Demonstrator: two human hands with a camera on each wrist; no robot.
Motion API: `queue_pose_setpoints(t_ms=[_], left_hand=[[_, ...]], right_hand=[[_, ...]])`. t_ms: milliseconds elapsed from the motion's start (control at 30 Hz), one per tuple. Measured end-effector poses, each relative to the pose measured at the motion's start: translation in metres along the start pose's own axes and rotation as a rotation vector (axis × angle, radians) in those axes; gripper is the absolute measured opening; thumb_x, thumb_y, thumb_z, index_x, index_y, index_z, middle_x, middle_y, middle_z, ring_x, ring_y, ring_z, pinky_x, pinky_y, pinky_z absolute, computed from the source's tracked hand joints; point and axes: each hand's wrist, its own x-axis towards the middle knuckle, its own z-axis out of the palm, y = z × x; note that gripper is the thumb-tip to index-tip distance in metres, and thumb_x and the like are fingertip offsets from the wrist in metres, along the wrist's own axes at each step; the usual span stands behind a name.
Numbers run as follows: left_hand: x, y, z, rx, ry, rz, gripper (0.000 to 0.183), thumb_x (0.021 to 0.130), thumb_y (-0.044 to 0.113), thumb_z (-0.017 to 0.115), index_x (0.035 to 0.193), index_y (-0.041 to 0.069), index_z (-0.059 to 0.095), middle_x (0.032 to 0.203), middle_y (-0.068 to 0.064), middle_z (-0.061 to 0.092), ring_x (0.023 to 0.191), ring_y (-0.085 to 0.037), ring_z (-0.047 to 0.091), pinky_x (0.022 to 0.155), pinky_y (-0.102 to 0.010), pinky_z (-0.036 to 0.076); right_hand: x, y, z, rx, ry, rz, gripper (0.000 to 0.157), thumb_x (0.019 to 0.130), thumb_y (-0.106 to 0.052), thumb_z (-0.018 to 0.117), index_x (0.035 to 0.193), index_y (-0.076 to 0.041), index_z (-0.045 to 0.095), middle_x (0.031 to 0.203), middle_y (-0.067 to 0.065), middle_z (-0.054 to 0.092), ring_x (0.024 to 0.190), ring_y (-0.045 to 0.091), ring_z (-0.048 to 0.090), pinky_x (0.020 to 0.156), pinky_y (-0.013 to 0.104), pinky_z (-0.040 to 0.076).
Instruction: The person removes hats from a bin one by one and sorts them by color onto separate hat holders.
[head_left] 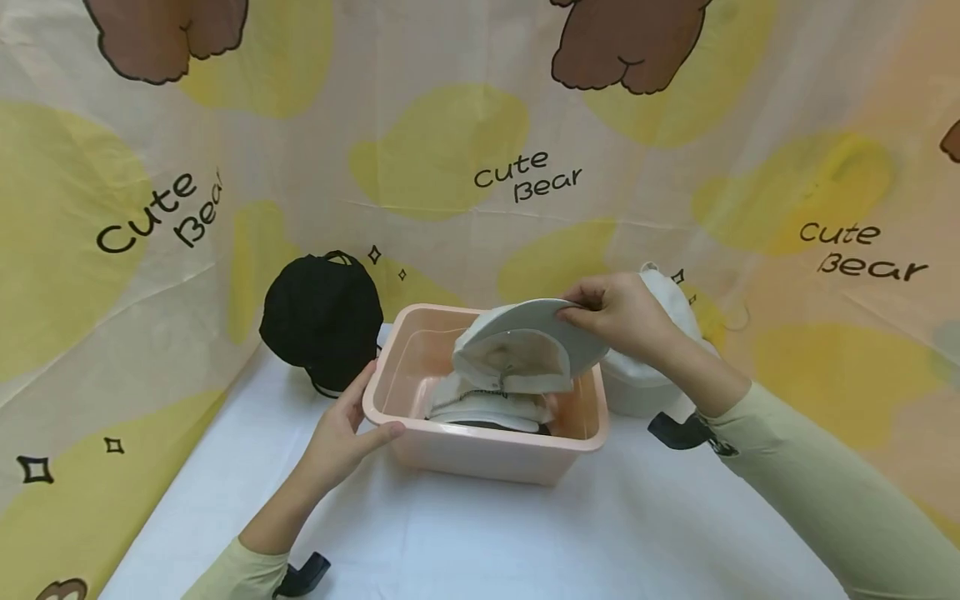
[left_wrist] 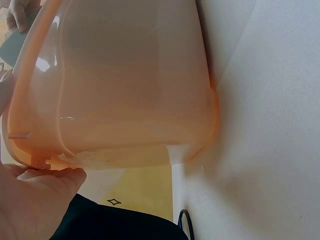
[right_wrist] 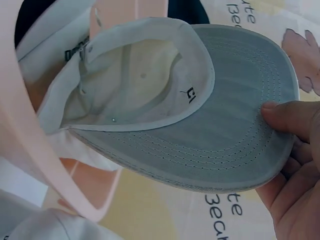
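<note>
My right hand (head_left: 626, 321) pinches the brim of a pale baseball cap (head_left: 513, 354), thumb on the brim's underside. The cap is tilted over a pink plastic bin (head_left: 480, 458), its hollow inside facing me. In the right wrist view the cap's grey-green brim (right_wrist: 235, 100) and adjuster strap show, with the right hand (right_wrist: 297, 165) at the brim's edge. My left hand (head_left: 345, 437) grips the bin's left rim near the front corner, thumb over the front edge. Inside the bin lie more caps (head_left: 487, 408), pale with a dark one partly hidden beneath.
A black cap (head_left: 322, 321) stands left of the bin, close to the left hand. Right of the bin, partly behind my right forearm, is a white cap (head_left: 645, 383). A white cloth (head_left: 465, 542) covers the table, and a printed curtain (head_left: 450, 167) hangs behind.
</note>
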Motion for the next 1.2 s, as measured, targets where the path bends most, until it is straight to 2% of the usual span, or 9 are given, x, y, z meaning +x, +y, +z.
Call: queue_pose_setpoints(t_ms=[367,600,767,867,1000,1200], left_hand=[[0.001,0.003,0.002,-0.001,-0.012,-0.015,0.102,0.086,0.031,0.085,0.165,0.017,0.022,0.17,0.0,0.023,0.155,-0.027,0.027,0.117,-0.047,0.032],[-0.001,0.005,0.003,0.008,-0.013,-0.04,0.102,0.086,0.033,0.084,0.165,0.02,0.021,0.17,0.0,0.022,0.156,-0.028,0.026,0.116,-0.047,0.033],[-0.002,0.006,0.001,0.013,-0.014,-0.036,0.102,0.087,0.033,0.084,0.165,0.019,0.02,0.17,-0.002,0.023,0.155,-0.03,0.027,0.115,-0.05,0.034],[-0.002,0.005,0.0,0.011,-0.012,-0.028,0.102,0.087,0.032,0.084,0.165,0.017,0.02,0.17,-0.002,0.023,0.155,-0.03,0.028,0.115,-0.05,0.035],[0.0,0.004,0.0,0.007,-0.013,-0.017,0.103,0.086,0.032,0.084,0.165,0.015,0.02,0.17,0.0,0.024,0.154,-0.029,0.029,0.114,-0.048,0.036],[0.0,0.005,0.002,-0.013,-0.022,-0.023,0.103,0.086,0.031,0.085,0.165,0.014,0.021,0.17,-0.001,0.022,0.155,-0.029,0.027,0.113,-0.044,0.035]], right_hand=[[-0.007,-0.005,-0.021,-0.02,0.124,-0.053,0.005,0.084,-0.01,0.085,0.087,-0.011,0.082,0.079,0.0,0.076,0.066,0.005,0.064,0.056,0.015,0.05],[-0.009,-0.009,-0.034,0.061,0.174,-0.073,0.006,0.083,-0.003,0.083,0.089,-0.004,0.081,0.081,0.008,0.078,0.066,-0.003,0.064,0.058,0.011,0.05],[-0.01,-0.014,-0.046,0.103,0.189,-0.025,0.007,0.086,-0.002,0.081,0.092,0.0,0.08,0.084,0.011,0.078,0.067,-0.002,0.066,0.059,0.012,0.052],[-0.01,-0.016,-0.054,0.093,0.218,0.001,0.007,0.086,-0.002,0.081,0.093,-0.001,0.08,0.085,0.007,0.078,0.068,0.002,0.069,0.06,0.013,0.054],[-0.011,-0.017,-0.065,0.085,0.278,0.008,0.008,0.085,-0.002,0.082,0.093,-0.001,0.08,0.084,-0.005,0.078,0.069,0.002,0.071,0.061,0.014,0.056],[-0.012,-0.017,-0.077,0.083,0.344,0.015,0.011,0.084,0.0,0.082,0.095,0.002,0.08,0.093,0.005,0.08,0.072,-0.004,0.071,0.065,0.012,0.056]])
